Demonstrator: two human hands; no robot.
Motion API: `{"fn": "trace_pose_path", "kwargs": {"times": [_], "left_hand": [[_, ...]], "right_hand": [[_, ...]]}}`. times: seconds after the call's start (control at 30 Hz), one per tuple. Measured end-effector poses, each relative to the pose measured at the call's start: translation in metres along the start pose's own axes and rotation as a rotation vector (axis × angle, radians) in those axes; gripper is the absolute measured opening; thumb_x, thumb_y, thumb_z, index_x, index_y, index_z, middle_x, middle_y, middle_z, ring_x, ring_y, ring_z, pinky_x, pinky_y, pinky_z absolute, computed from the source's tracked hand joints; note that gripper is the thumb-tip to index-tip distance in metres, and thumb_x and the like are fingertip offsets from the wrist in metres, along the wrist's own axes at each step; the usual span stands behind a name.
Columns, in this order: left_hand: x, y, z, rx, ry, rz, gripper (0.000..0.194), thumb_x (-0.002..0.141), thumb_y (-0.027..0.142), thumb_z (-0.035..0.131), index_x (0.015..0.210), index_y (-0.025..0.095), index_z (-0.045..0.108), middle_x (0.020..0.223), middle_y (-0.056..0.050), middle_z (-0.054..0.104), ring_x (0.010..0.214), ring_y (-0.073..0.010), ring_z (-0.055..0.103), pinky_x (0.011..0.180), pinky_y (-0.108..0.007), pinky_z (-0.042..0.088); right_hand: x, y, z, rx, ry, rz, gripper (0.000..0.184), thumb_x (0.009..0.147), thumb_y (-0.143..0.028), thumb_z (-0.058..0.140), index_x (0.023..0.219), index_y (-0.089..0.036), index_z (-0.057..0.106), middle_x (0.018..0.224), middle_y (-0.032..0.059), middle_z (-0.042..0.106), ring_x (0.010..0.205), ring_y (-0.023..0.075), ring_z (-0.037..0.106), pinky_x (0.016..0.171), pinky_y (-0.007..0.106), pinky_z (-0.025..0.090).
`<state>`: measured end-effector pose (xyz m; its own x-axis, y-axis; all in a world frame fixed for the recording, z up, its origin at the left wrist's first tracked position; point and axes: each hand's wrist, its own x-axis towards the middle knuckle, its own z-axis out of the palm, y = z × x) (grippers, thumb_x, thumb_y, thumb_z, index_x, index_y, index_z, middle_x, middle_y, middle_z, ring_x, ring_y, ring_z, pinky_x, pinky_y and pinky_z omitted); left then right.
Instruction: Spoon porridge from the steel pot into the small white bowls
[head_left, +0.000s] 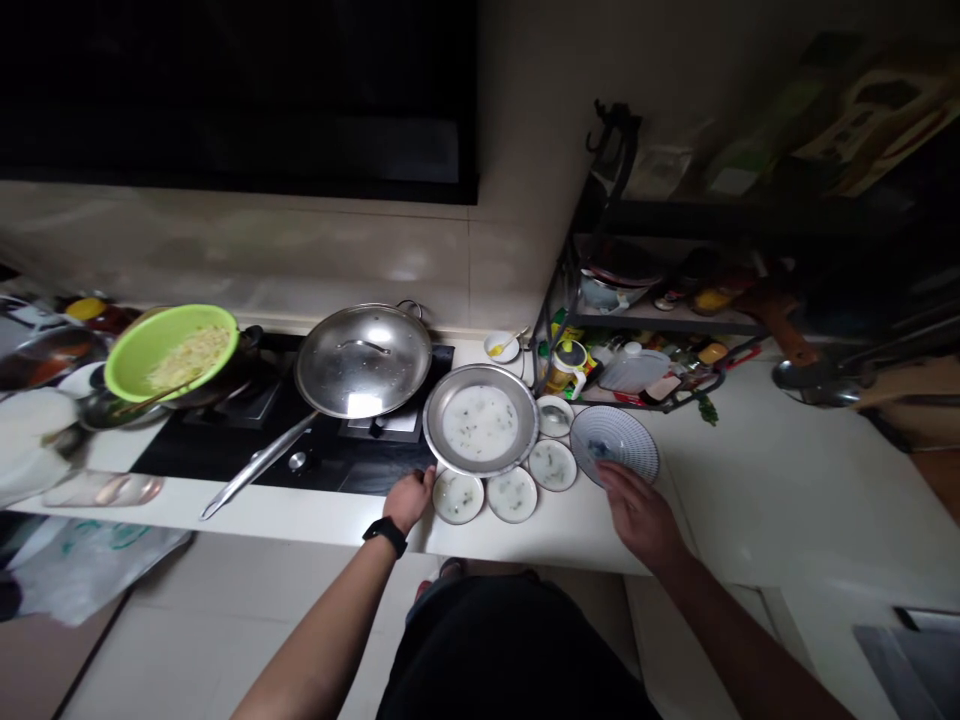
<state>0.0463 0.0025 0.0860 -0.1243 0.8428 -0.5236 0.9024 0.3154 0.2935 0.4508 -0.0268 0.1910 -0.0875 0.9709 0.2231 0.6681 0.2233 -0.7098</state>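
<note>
My left hand (409,498) rests at the front of the counter with its fingers curled in. Its thumb is close to a small bowl of milky liquid (457,497) and to the near-left rim of a wide metal bowl (480,418); what is in its grasp, if anything, is hidden. At the near rim of a blue-patterned bowl (626,437), my right hand (637,512) reaches in with its fingers stretched over the edge. More small bowls (512,495) with green bits in whitish liquid stand around the metal bowl.
A lidded pan (364,360) sits on the black stove (225,445), its long handle pointing toward me. A green basin (120,365) of pale shreds stands left. Behind, a small dish (501,347) holds something yellow. A rack (675,325) of jars and bottles stands at right.
</note>
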Motion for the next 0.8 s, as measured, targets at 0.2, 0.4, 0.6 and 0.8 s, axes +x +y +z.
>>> {"fn": "trace_pose_path", "kwargs": {"times": [0.2, 0.4, 0.6, 0.8], "left_hand": [[-0.003, -0.001, -0.002, -0.022, 0.007, 0.013, 0.06, 0.105, 0.053, 0.023, 0.104, 0.015, 0.069, 0.107, -0.019, 0.077, 0.107, -0.0281, 0.072, 0.088, -0.033, 0.049], [-0.005, -0.001, -0.004, -0.064, 0.002, -0.006, 0.06, 0.104, 0.055, 0.025, 0.106, 0.015, 0.07, 0.108, -0.019, 0.077, 0.108, -0.0283, 0.072, 0.088, -0.034, 0.048], [-0.006, -0.002, -0.005, -0.077, 0.006, -0.014, 0.06, 0.104, 0.055, 0.025, 0.107, 0.015, 0.069, 0.108, -0.019, 0.077, 0.108, -0.0283, 0.072, 0.087, -0.033, 0.048], [-0.005, -0.005, -0.001, -0.051, -0.002, 0.014, 0.061, 0.104, 0.055, 0.024, 0.103, 0.015, 0.069, 0.107, -0.02, 0.077, 0.107, -0.0295, 0.072, 0.087, -0.034, 0.048]], "right_hand": [[0.05, -0.017, 0.09, 0.238, -0.031, 0.121, 0.035, 0.093, -0.054, 0.055, 0.1, -0.025, 0.075, 0.109, 0.0108, 0.077, 0.106, 0.029, 0.072, 0.101, 0.047, 0.054], [0.05, -0.001, 0.129, 0.666, 0.172, 0.63, 0.043, 0.08, -0.06, 0.07, 0.096, -0.02, 0.068, 0.082, 0.0093, 0.078, 0.08, 0.0297, 0.078, 0.081, 0.045, 0.063], [0.045, -0.001, 0.12, 0.923, 0.264, 0.751, 0.042, 0.068, -0.051, 0.086, 0.088, -0.019, 0.066, 0.082, 0.0067, 0.076, 0.075, 0.0275, 0.078, 0.081, 0.045, 0.064], [0.039, -0.005, 0.084, 0.979, 0.35, 0.711, 0.042, 0.066, -0.049, 0.09, 0.084, -0.018, 0.068, 0.085, 0.0069, 0.077, 0.076, 0.0285, 0.078, 0.083, 0.049, 0.064]]}}
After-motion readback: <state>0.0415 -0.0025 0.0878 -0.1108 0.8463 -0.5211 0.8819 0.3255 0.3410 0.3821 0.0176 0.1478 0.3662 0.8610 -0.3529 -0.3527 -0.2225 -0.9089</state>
